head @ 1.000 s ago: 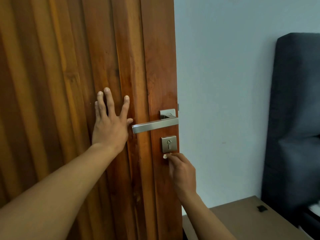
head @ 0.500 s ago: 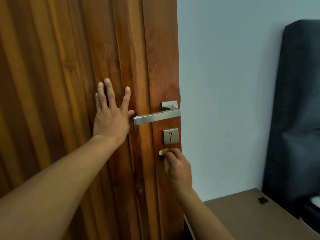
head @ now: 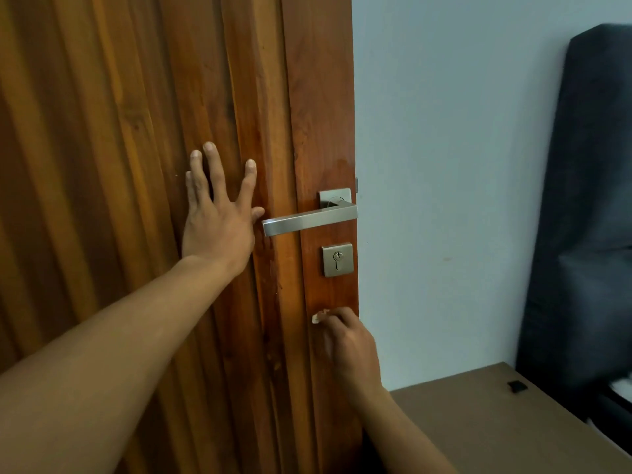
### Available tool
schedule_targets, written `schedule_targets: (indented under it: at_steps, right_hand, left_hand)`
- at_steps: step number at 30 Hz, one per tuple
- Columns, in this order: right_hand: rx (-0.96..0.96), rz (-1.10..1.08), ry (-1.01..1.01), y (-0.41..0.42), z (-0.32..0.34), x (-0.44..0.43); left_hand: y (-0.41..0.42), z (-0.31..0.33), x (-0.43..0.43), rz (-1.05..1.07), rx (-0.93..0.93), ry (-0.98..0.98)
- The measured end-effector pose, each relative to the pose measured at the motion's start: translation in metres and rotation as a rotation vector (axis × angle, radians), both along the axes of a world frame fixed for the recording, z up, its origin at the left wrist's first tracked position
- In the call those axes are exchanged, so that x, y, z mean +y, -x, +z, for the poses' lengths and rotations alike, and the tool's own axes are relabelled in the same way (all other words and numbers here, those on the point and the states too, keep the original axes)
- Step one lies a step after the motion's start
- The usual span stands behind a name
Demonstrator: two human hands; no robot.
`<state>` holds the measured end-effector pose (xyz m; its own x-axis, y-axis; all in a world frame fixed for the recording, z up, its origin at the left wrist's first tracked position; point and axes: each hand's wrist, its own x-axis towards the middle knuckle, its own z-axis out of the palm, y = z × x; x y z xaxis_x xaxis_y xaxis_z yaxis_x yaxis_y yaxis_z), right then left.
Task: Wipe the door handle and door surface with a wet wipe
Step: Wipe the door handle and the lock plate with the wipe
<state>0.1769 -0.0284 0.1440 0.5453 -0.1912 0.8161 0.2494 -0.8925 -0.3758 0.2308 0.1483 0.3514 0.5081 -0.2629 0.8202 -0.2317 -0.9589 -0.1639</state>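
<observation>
A ribbed brown wooden door [head: 136, 131] fills the left half of the view. Near its right edge sits a brushed metal lever handle [head: 307, 218], with a square keyhole plate [head: 337, 260] below it. My left hand [head: 219, 213] lies flat on the door with fingers spread, just left of the handle's tip. My right hand [head: 345, 340] presses a small white wet wipe [head: 317, 317] against the door below the keyhole plate; only a corner of the wipe shows past my fingers. The wood around the handle looks damp.
A pale blue wall [head: 444, 165] stands right of the door edge. A dark padded headboard [head: 588, 200] is at the far right. A brown tabletop [head: 478, 422] with a small black item [head: 517, 385] lies at the lower right.
My right hand has slid the wipe down the door, away from the keyhole plate. My left hand stays flat in place. The view has shifted slightly.
</observation>
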Motion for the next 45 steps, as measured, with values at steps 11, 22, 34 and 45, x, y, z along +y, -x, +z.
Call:
schedule_targets:
  at_steps: [11,22,34,45]
  right_hand:
    - [0.089,0.025,0.124,0.006,-0.030,0.011]
    - [0.003,-0.162,-0.476,-0.004,0.007,-0.029]
    - [-0.089,-0.050,-0.382,0.001,0.030,-0.010]
    - [0.036,-0.110,-0.286,0.005,0.035,-0.012]
  left_hand:
    - [0.001,-0.003,0.000,0.011,0.000,-0.003]
    - [0.000,-0.003,-0.002,-0.014,-0.002,0.008]
    - [0.000,-0.003,-0.002,0.003,-0.003,-0.008]
    - [0.004,-0.007,-0.003,0.024,0.043,-0.024]
